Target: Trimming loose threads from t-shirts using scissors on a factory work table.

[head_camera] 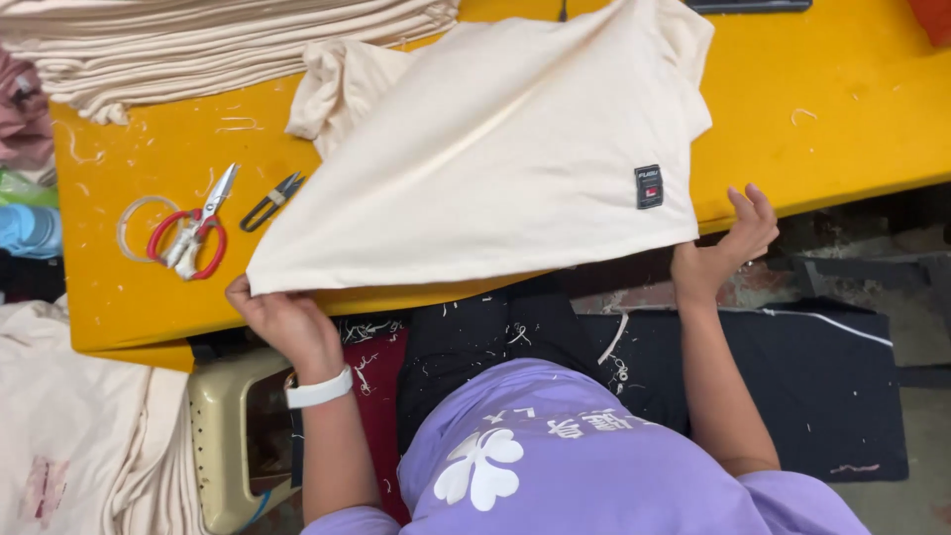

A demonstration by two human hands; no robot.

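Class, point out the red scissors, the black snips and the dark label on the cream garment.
Red scissors [190, 236], head view, on the handles.
Black snips [270, 201], head view, mid-body.
Label [649, 186], head view, its centre.
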